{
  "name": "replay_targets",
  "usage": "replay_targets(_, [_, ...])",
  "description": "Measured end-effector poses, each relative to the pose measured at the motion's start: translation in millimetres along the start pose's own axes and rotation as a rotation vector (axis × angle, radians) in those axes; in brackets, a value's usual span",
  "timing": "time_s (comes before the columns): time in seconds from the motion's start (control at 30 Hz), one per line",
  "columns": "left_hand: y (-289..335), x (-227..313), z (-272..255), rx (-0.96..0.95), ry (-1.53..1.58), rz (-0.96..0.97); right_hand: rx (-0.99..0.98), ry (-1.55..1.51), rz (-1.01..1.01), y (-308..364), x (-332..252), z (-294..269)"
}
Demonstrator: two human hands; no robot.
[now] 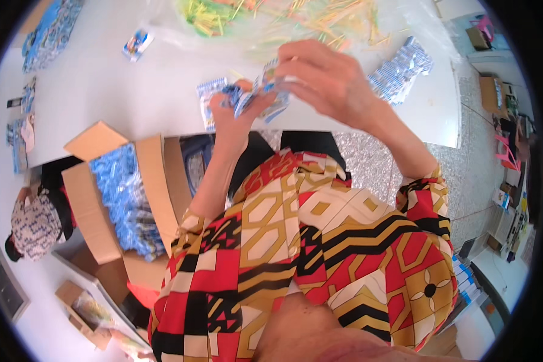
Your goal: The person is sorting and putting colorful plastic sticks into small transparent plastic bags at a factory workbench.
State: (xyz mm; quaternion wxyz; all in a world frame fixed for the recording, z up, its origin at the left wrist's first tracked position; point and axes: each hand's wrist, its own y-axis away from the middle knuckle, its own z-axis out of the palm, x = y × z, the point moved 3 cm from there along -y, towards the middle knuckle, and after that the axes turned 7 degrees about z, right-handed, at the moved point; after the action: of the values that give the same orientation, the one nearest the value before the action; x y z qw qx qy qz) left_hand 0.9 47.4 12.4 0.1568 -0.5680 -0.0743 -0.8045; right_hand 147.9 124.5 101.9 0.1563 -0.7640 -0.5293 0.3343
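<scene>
Over the near edge of the white table (169, 90), my left hand (230, 117) is closed round several small blue-and-white printed packets (211, 99), which fan out about its fingers. My right hand (329, 75) comes in from the right, with curled fingers pinching the upper end of a packet (268, 75) from the same bunch. The fingertips of both hands are partly hidden by the packets. To the right of my right wrist lies a folded strip of blue-and-white packets (402, 69). One loose packet (137, 45) lies farther off to the left.
Thin yellow, green and orange sticks (211, 15) lie on clear plastic at the far side. Below the table edge, left of me, stands an open cardboard box (157, 175) filled with blue packets (123, 193). More packets (51, 36) lie far left. Another person (36, 223) is at the left.
</scene>
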Motion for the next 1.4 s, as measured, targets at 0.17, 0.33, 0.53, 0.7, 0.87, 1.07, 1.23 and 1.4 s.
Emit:
replay_targets(0.17, [0,-13,-7,0.022,-0.014,0.041,-0.137,0.029,-0.032,5,2,5])
replay_targets(0.33, [2,-12,-10,-0.015,-0.157,-0.019,-0.281,-0.098,0.067,4,5,6])
replay_targets(0.53, [-5,-19,-6,-0.064,-0.082,0.020,-0.270,-0.263,0.083,-5,21,6])
replay_targets(0.7, [-14,-11,-1,-0.001,-0.073,0.058,-0.196,-0.591,0.566,-12,92,8])
replay_targets(0.87, [-12,-16,-8,0.053,-0.045,-0.009,-0.131,0.216,0.302,2,216,26])
replay_targets(1.07, [-14,-13,-8,0.049,-0.086,-0.067,-0.233,0.355,0.446,12,289,5])
replay_targets(1.23, [-12,-14,-14,0.006,-0.091,-0.101,-0.505,0.301,0.477,16,299,-12])
replay_targets(1.4, [-11,-19,-9,-0.015,-0.060,-0.096,-0.611,0.368,0.434,24,272,-20])
